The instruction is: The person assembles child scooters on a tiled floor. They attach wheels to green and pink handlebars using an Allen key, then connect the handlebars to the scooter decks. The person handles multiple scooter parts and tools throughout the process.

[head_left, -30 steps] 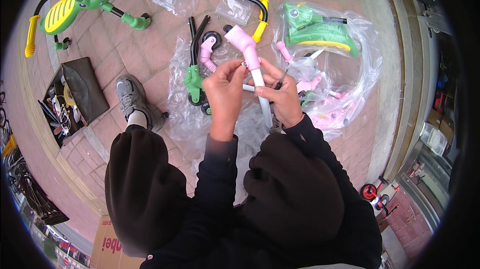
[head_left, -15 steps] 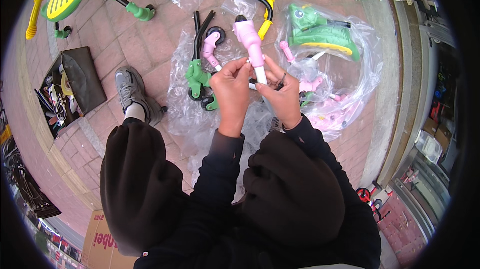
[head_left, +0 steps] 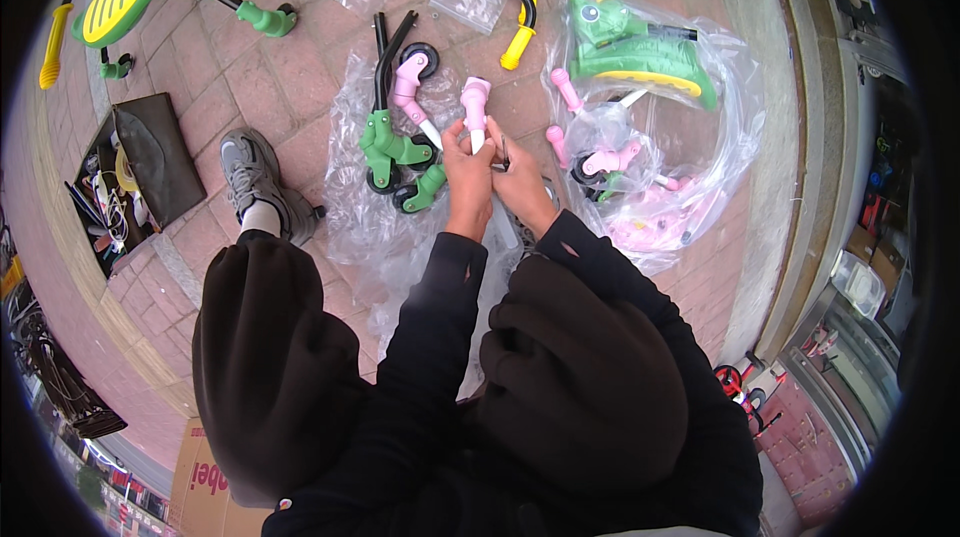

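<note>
Over clear plastic bags (head_left: 400, 227), both hands (head_left: 495, 172) grip a pink-and-white tube (head_left: 476, 109).

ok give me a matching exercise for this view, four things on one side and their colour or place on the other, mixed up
Things:
1. part held in both hands
2. curved handlebar's grip
3. frog-shaped seat in the clear bag
4. shoe

Colour or place:
A. grey, on the brick paving left of the hands
B. pink and white
C. yellow
D. green with a yellow edge, right of the hands

Pairs: 1-B, 2-C, 3-D, 4-A
</note>
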